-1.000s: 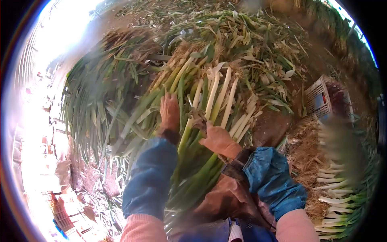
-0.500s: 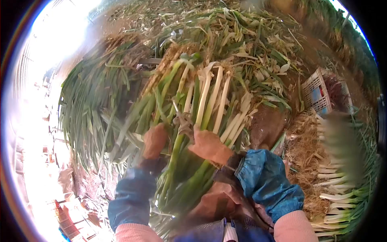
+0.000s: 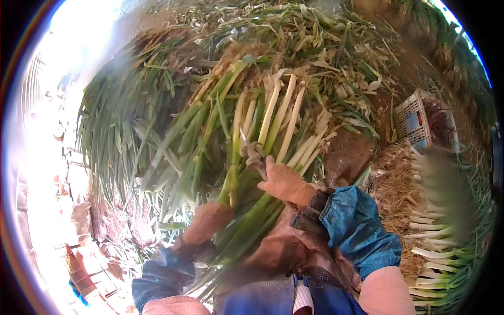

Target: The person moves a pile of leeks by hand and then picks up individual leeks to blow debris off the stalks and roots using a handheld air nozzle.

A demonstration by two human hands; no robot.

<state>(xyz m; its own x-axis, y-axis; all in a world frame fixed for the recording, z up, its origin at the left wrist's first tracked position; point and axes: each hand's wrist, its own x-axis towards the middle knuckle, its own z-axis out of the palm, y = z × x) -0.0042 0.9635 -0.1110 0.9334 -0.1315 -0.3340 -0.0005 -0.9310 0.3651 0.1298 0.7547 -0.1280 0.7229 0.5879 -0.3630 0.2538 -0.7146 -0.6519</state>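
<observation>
A bunch of green onions [image 3: 273,121] with white stalks and long green leaves lies across my lap, roots pointing away. My right hand [image 3: 283,181], in a tan glove, grips a small pair of scissors [image 3: 251,152] at the stalks. My left hand [image 3: 207,220], also gloved, is closed around one green onion stalk [image 3: 231,178] low on its green part. Blue sleeve covers are on both forearms.
A large pile of untrimmed green onions [image 3: 121,126] spreads to the left. Cut leaves and husks [image 3: 336,52] cover the ground ahead. A white plastic crate [image 3: 420,123] stands at the right. Trimmed onions [image 3: 436,257] lie stacked on straw at the lower right.
My left hand has slid down and back toward me along the stalk, from beside the white stalks to the green part. The right hand with the scissors has stayed nearly in place.
</observation>
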